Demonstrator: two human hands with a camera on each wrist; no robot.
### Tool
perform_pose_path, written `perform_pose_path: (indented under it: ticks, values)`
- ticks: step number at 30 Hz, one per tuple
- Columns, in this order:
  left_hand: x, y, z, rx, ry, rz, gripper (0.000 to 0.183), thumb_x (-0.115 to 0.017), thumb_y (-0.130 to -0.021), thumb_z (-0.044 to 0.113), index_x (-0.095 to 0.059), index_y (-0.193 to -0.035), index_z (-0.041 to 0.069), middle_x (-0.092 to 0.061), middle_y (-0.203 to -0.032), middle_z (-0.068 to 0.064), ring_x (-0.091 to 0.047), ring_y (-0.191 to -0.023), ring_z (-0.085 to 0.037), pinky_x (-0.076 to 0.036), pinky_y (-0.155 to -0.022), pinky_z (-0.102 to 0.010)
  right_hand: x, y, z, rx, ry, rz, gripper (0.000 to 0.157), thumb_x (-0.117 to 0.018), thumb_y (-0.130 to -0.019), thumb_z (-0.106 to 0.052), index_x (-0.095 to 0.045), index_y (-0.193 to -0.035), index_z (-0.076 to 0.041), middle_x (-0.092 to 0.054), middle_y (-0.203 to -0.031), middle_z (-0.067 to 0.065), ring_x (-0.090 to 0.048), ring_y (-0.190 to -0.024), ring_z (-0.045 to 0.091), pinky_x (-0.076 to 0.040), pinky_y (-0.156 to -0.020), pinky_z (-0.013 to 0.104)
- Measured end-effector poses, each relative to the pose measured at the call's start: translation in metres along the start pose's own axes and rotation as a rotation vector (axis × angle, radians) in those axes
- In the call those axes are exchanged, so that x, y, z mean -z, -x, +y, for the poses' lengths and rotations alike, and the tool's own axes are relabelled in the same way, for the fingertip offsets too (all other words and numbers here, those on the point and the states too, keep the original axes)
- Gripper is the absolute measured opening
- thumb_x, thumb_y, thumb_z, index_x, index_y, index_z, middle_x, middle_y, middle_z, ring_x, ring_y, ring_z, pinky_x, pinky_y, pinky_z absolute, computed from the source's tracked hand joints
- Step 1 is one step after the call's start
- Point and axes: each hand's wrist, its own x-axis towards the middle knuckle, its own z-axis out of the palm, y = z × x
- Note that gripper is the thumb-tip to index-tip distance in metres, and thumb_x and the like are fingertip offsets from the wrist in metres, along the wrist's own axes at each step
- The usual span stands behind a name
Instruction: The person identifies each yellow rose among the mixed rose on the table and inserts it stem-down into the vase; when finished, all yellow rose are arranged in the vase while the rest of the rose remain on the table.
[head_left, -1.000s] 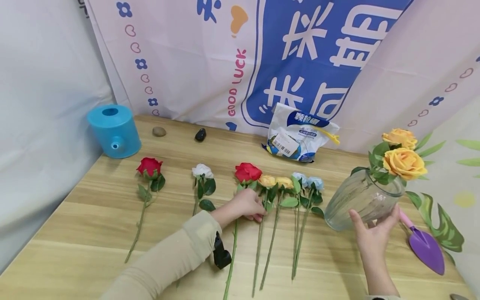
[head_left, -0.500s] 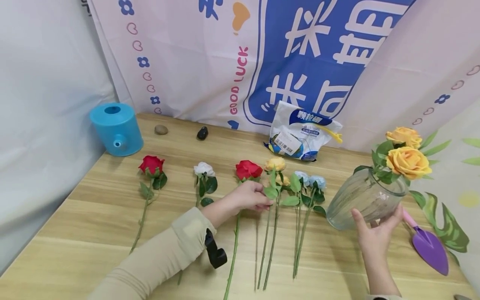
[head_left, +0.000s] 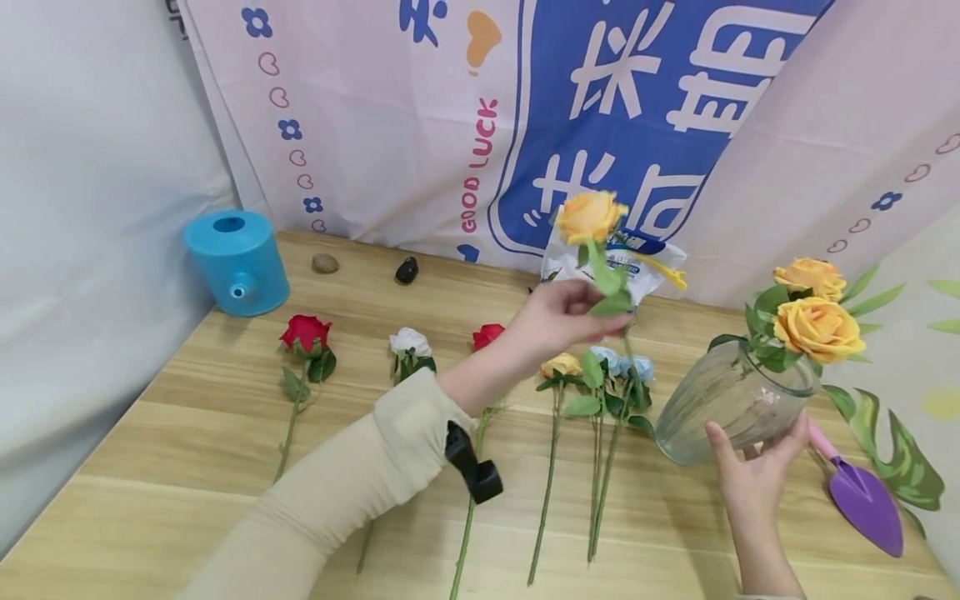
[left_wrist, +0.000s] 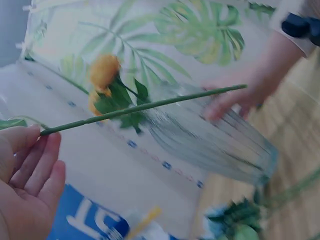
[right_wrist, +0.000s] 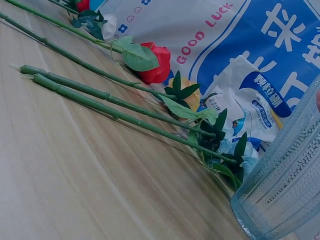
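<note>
Pinched by the stem in my left hand (head_left: 551, 321) is a yellow rose (head_left: 591, 218), raised in front of the white and blue bag. The left wrist view shows its bare green stem (left_wrist: 150, 105) reaching out past my fingertips, overlapping the vase there. My right hand (head_left: 756, 487) holds a ribbed clear glass vase (head_left: 705, 408), which leans with its mouth up to the right. Two yellow roses (head_left: 819, 329) stand in the vase. Another yellow rose (head_left: 561, 365) lies on the table beside blue roses (head_left: 633, 369).
Red roses (head_left: 306, 333) and a white rose (head_left: 409, 342) lie to the left. Along the back are a blue watering can (head_left: 236, 262), two stones (head_left: 407, 269) and the bag (head_left: 660, 271). A purple trowel (head_left: 866, 504) lies right of the vase on the wooden table (head_left: 150, 517).
My left hand has picked one yellow rose off the table and carried it up and to the right. My right hand keeps the tilted vase nearly still.
</note>
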Motion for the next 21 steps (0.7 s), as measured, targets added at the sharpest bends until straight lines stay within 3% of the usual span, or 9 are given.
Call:
perform_pose_path:
  ticks: [4,8,10,17,21]
  values:
    - [-0.021,-0.013,0.024,-0.195,0.074,0.069,0.029,-0.067,-0.081,0.01,-0.059,-0.107,0.0,-0.066,-0.093,-0.008,-0.064,-0.084,-0.018,-0.052,-0.071,-0.025,0.0,-0.001,0.002,-0.011,-0.007,-0.007,0.094,-0.072,-0.071,0.004,-0.014,-0.139,-0.024,-0.023,-0.141,0.007,-0.026,-0.127,0.023,-0.02,-0.106,0.043]
    - [-0.04,-0.028,0.034,-0.346,0.128,0.135,0.025,-0.065,-0.082,0.007,-0.06,-0.105,-0.002,-0.066,-0.093,-0.014,-0.065,-0.08,-0.012,-0.052,-0.071,-0.022,-0.001,-0.001,0.003,-0.021,-0.002,-0.02,0.094,-0.072,-0.071,0.003,-0.013,-0.14,-0.024,-0.022,-0.142,0.008,-0.025,-0.129,0.023,-0.018,-0.106,0.044]
    - [-0.047,-0.035,0.033,-0.368,0.131,0.157,0.023,-0.065,-0.082,0.006,-0.061,-0.102,-0.003,-0.067,-0.091,-0.016,-0.065,-0.079,-0.01,-0.051,-0.072,-0.02,-0.002,-0.001,0.003,-0.025,0.004,-0.021,0.095,-0.072,-0.071,0.003,-0.013,-0.14,-0.024,-0.022,-0.142,0.008,-0.024,-0.129,0.023,-0.017,-0.107,0.044]
    - [-0.07,-0.053,0.007,-0.363,-0.036,0.227,0.02,-0.069,-0.079,0.013,-0.063,-0.094,0.0,-0.068,-0.087,-0.009,-0.061,-0.074,0.002,-0.049,-0.068,-0.013,0.0,-0.001,0.002,-0.007,-0.003,-0.01,0.094,-0.072,-0.071,0.003,-0.014,-0.14,-0.023,-0.024,-0.14,0.008,-0.027,-0.126,0.024,-0.02,-0.105,0.044]
    - [-0.085,-0.062,-0.01,-0.286,-0.086,0.228,0.018,-0.07,-0.078,0.017,-0.065,-0.09,0.004,-0.068,-0.082,-0.003,-0.058,-0.069,0.005,-0.047,-0.066,-0.011,0.001,-0.002,0.001,0.009,-0.04,-0.015,0.094,-0.072,-0.071,0.005,-0.014,-0.14,-0.022,-0.022,-0.141,0.007,-0.024,-0.129,0.024,-0.018,-0.106,0.045]
